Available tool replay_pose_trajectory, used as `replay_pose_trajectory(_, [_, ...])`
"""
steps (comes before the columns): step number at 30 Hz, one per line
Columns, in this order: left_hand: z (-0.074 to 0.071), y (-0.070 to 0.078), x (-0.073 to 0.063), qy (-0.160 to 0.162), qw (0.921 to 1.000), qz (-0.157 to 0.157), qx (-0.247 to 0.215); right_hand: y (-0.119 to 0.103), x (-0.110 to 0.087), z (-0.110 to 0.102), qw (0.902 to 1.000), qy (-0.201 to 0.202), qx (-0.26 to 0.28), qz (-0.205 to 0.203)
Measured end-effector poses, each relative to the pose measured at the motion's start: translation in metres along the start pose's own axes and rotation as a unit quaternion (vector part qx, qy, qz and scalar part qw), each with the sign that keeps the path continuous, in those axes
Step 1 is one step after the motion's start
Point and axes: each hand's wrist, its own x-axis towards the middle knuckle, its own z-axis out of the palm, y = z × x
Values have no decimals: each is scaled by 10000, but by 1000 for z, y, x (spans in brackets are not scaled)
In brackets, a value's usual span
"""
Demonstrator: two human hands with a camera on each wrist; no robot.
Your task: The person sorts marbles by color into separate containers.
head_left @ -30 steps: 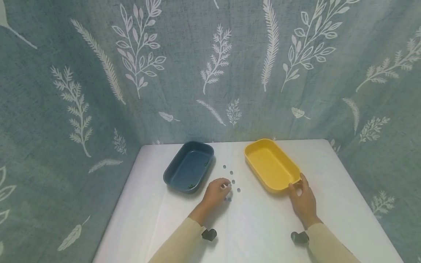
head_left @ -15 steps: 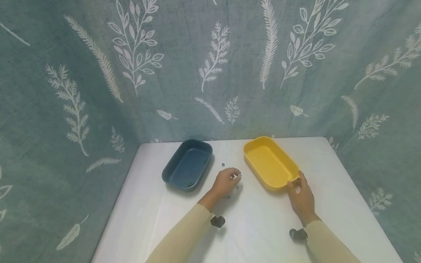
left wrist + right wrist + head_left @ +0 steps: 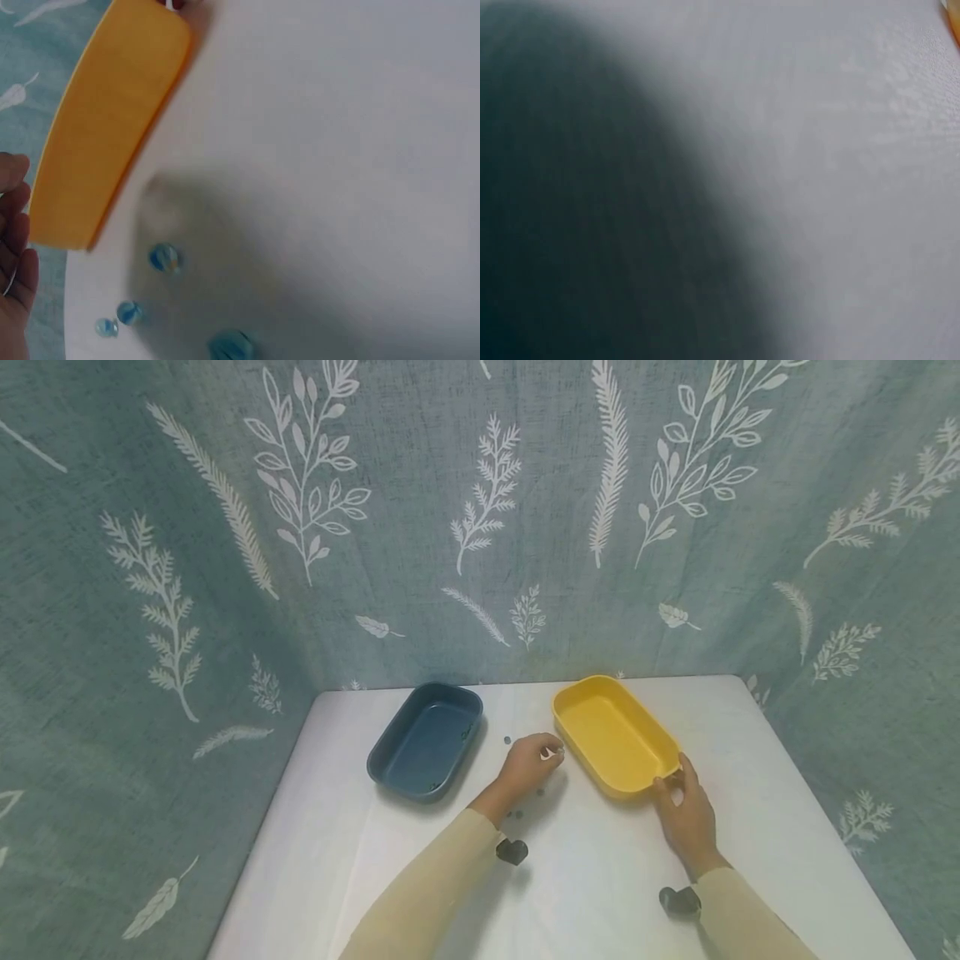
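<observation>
In the head view my left hand (image 3: 525,764) is raised over the table just left of the yellow tray (image 3: 615,735). Its thumb and forefinger pinch a small glass marble (image 3: 560,751), only partly visible between the fingertips. My right hand (image 3: 688,818) grips the tray's near right corner, thumb on the near rim and fingers on the right side. Several clear glass marbles with blue swirls lie on the table, one marble (image 3: 164,258) in the shadow in the left wrist view. The right wrist view shows mostly dark blur and tabletop.
A dark blue tray (image 3: 427,743) with small green marks on its wall stands left of my left hand. Between the trays lies a loose marble (image 3: 507,740). Patterned green cloth (image 3: 420,527) hangs behind and beside the white table (image 3: 600,877).
My left hand has moved right and away from me, from among the marbles to the yellow tray's left side, with a marble pinched. My right hand has stayed on the tray corner.
</observation>
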Motion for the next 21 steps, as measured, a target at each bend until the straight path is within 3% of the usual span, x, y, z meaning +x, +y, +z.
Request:
replay_pose_trajectory(11, [-3, 3, 18, 55, 9999, -18, -94, -3, -3, 3, 9999, -89, 100, 48])
replay_pose_trajectory(21, [4, 12, 37, -32, 10000, -69, 19, 3, -1, 1, 10000, 11, 24, -84])
